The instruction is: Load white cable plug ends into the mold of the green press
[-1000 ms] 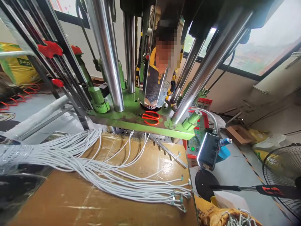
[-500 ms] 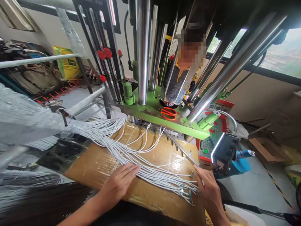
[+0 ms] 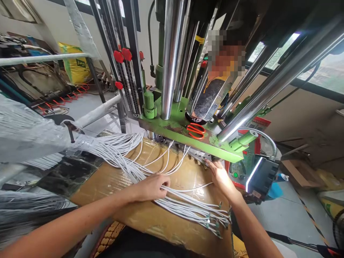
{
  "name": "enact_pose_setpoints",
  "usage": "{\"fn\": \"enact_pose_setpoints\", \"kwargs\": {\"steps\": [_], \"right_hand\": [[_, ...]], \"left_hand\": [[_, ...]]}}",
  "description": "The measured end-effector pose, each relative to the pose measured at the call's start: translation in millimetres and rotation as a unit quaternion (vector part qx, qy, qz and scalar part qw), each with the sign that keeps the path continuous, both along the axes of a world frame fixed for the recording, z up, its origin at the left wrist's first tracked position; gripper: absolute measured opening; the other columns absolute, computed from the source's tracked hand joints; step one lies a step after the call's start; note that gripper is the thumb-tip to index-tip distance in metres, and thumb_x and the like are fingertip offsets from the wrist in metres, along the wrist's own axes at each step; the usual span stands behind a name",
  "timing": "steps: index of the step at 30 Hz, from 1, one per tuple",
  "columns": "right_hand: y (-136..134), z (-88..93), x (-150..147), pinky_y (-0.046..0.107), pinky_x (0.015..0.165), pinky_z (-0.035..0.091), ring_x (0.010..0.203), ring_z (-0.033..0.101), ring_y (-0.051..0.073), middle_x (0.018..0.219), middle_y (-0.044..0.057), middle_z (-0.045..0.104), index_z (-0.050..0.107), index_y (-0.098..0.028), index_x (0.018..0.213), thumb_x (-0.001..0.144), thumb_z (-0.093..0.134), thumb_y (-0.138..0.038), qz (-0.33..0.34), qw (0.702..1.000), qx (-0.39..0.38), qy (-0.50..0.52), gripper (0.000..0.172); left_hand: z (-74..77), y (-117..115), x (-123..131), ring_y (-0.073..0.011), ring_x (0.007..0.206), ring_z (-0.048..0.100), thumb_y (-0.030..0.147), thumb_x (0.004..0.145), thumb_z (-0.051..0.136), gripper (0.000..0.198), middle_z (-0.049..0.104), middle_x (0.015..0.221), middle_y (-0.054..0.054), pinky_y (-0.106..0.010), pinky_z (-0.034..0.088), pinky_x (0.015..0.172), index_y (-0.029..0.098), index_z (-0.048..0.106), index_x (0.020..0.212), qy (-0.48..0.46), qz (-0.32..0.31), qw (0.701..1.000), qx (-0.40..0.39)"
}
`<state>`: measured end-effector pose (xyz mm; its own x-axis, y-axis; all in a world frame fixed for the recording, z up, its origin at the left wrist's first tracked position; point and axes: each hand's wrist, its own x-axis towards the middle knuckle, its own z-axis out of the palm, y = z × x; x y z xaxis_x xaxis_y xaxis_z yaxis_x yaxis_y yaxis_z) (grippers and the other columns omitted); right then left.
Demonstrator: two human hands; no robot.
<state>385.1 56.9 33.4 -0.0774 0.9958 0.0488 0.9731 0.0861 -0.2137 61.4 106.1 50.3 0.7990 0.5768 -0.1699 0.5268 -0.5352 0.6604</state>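
Observation:
My left hand point(image 3: 154, 186) rests on the bundle of white cables point(image 3: 182, 209), with its fingers curled down and closed around some of the strands. The cables fan out across the brown, tape-covered board point(image 3: 185, 234), with small greenish pieces at their right ends. At the press's front edge, my right hand point(image 3: 221, 179) has its fingertips closed on the outer end of a slotted metal bar point(image 3: 197, 156). Most of that bar lies under the green plate point(image 3: 172, 130), and a few cables run in beneath the plate beside it. My right fingertips are partly hidden.
Orange-handled scissors point(image 3: 196, 130) lie on the green plate among steel columns point(image 3: 172, 61). A control box with a green button point(image 3: 235, 175) and a black lamp unit point(image 3: 262, 177) stand on the right. Plastic-wrapped cables point(image 3: 40, 132) hang at left. Another person stands behind the press.
My right hand has moved up and inward, and the metal bar has slid farther under the green plate. The left hand has shifted right and its fingers have curled into the cables.

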Motion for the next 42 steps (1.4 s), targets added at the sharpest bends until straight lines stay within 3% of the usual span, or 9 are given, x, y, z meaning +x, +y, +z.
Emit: {"fn": "enact_pose_setpoints", "kwargs": {"steps": [7, 13, 19, 26, 29, 31, 36, 38, 42], "right_hand": [[14.0, 36.4, -49.6, 0.037, 0.092, 0.043, 0.104, 0.055, 0.024, 0.113, 0.013, 0.064, 0.059, -0.014, 0.125, 0.093, 0.037, -0.019, 0.034, 0.996, -0.013, 0.078, 0.039], [-9.1, 68.5, -109.2, 0.019, 0.070, 0.046, 0.081, 0.063, 0.012, 0.097, -0.003, 0.070, 0.065, -0.026, 0.108, 0.095, 0.044, -0.027, 0.158, 0.950, -0.142, 0.230, 0.026], [-18.6, 46.9, -108.0, 0.018, 0.055, 0.036, 0.063, 0.056, 0.009, 0.072, -0.004, 0.065, 0.060, -0.020, 0.078, 0.097, 0.041, -0.032, 0.138, 0.978, -0.122, 0.098, 0.029], [-60.7, 24.9, -46.9, 0.037, 0.070, 0.037, 0.075, 0.055, 0.024, 0.080, 0.010, 0.063, 0.061, -0.014, 0.089, 0.089, 0.041, -0.009, 0.063, 0.992, -0.041, -0.100, 0.020], [-81.6, 22.0, -65.5, 0.040, 0.070, 0.039, 0.072, 0.053, 0.024, 0.076, 0.009, 0.060, 0.060, -0.016, 0.082, 0.084, 0.045, -0.008, 0.110, 0.980, 0.021, -0.164, 0.017], [-91.5, 24.1, -83.1, 0.043, 0.077, 0.042, 0.074, 0.054, 0.024, 0.075, 0.007, 0.060, 0.060, -0.018, 0.080, 0.082, 0.048, -0.007, 0.163, 0.972, 0.050, -0.161, 0.016], [-100.7, 44.7, -67.3, 0.050, 0.108, 0.032, 0.127, 0.044, 0.028, 0.133, 0.010, 0.054, 0.049, -0.024, 0.132, 0.088, 0.054, -0.024, 0.137, 0.982, -0.055, 0.117, 0.044], [-101.5, 48.6, -58.0, 0.048, 0.113, 0.027, 0.139, 0.028, 0.024, 0.150, 0.006, 0.035, 0.030, -0.028, 0.145, 0.094, 0.046, -0.034, 0.077, 0.950, -0.113, 0.279, 0.054], [-102.7, 37.2, -92.5, 0.042, 0.114, 0.028, 0.138, 0.031, 0.018, 0.152, 0.001, 0.033, 0.029, -0.031, 0.146, 0.100, 0.029, -0.037, 0.043, 0.885, -0.148, 0.440, 0.046]], "left_hand": [[12.8, 27.2, -4.6, -0.0130, 0.060, 0.050, 0.035, 0.077, 0.056, 0.022, 0.058, 0.066, 0.001, -0.021, 0.034, 0.055, 0.014, 0.064, 0.078, -0.060, 0.029, 0.953, -0.295], [9.6, 25.8, -8.1, -0.0127, 0.062, 0.045, 0.037, 0.082, 0.052, 0.027, 0.054, 0.065, 0.002, -0.022, 0.031, 0.057, 0.014, 0.065, 0.075, -0.065, 0.026, 0.956, -0.283], [15.6, 20.4, -8.8, -0.0135, 0.070, 0.046, 0.036, 0.087, 0.049, 0.028, 0.054, 0.071, 0.002, -0.022, 0.032, 0.065, 0.014, 0.062, 0.076, -0.082, 0.034, 0.977, -0.196], [42.1, -10.0, -28.2, -0.0133, 0.064, 0.045, 0.031, 0.088, 0.048, 0.023, 0.053, 0.067, 0.002, -0.023, 0.030, 0.059, 0.016, 0.058, 0.073, -0.037, -0.009, 0.985, -0.166], [40.3, -48.5, -2.1, -0.0131, 0.059, 0.047, 0.029, 0.083, 0.054, 0.014, 0.052, 0.064, 0.003, -0.023, 0.030, 0.055, 0.017, 0.058, 0.078, -0.044, -0.062, 0.964, -0.253], [31.6, -74.8, 18.7, -0.0118, 0.052, 0.044, 0.036, 0.087, 0.049, 0.022, 0.050, 0.061, 0.003, -0.022, 0.029, 0.049, 0.017, 0.055, 0.079, -0.076, -0.027, 0.927, -0.367], [2.2, -103.1, 20.1, -0.0078, 0.047, 0.032, 0.047, 0.091, 0.045, 0.034, 0.041, 0.056, 0.007, -0.020, 0.024, 0.045, 0.015, 0.058, 0.090, -0.159, 0.057, 0.876, -0.451], [-5.8, -102.9, 10.5, -0.0068, 0.047, 0.036, 0.049, 0.090, 0.048, 0.036, 0.048, 0.061, 0.005, -0.018, 0.026, 0.044, 0.015, 0.058, 0.093, -0.153, 0.054, 0.859, -0.486], [-12.4, -104.0, 14.0, -0.0069, 0.051, 0.041, 0.050, 0.079, 0.065, 0.039, 0.053, 0.068, 0.003, -0.018, 0.031, 0.047, 0.014, 0.058, 0.093, -0.222, 0.077, 0.809, -0.539]]}}
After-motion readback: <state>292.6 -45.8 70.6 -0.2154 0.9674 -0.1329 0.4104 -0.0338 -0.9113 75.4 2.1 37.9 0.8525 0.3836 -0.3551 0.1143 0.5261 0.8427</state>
